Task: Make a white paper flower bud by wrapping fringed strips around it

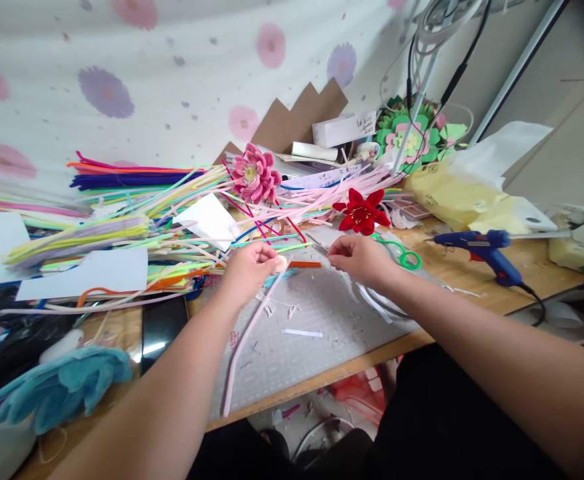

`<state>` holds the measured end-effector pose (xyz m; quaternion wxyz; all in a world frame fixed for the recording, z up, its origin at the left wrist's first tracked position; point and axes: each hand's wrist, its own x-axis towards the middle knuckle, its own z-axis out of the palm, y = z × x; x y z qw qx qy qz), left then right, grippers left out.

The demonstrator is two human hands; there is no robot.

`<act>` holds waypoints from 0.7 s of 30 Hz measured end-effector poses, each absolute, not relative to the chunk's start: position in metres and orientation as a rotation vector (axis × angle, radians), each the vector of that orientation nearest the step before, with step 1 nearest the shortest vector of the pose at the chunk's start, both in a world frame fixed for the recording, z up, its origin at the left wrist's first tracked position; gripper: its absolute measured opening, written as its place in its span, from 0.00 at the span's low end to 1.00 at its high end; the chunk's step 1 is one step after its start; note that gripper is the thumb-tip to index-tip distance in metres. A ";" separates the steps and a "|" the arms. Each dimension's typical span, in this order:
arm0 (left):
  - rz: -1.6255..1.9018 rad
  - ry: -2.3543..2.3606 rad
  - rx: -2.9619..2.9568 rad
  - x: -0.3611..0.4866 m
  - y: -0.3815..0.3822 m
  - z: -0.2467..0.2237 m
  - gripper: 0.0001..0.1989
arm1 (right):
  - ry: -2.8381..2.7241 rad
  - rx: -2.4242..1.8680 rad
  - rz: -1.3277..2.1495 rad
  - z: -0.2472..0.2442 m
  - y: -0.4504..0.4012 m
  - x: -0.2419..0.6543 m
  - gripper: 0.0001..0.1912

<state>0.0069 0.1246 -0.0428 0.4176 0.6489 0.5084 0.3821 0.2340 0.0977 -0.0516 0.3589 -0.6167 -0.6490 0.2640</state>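
My left hand (253, 270) is closed in a pinch above the mat, with a small cream-coloured round piece (281, 264) at its fingertips. Right beside that piece runs a long pale pink pipe cleaner (247, 340), slanting down to the mat's front edge; whether the fingers touch it I cannot tell. To the right, my right hand (359, 259) also pinches, thumb against forefinger, and anything between them is too small to make out. Green-handled scissors (408, 257) lie just beyond it. Behind the hands are a red pipe-cleaner flower (362, 212) and a pink one (256, 175).
Bundles of coloured pipe cleaners (82, 240) cover the left and back. A blue glue gun (492, 250) rests at right, its cord hanging over the edge. A grey mat (292, 360) carries scraps and a white strip (302, 333). At left sit a dark phone-like slab (159, 330) and blue fuzzy petals (67, 383).
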 end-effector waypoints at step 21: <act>0.807 1.256 1.756 0.017 0.120 -0.050 0.08 | -1.998 -1.517 0.643 -0.042 0.124 0.247 0.05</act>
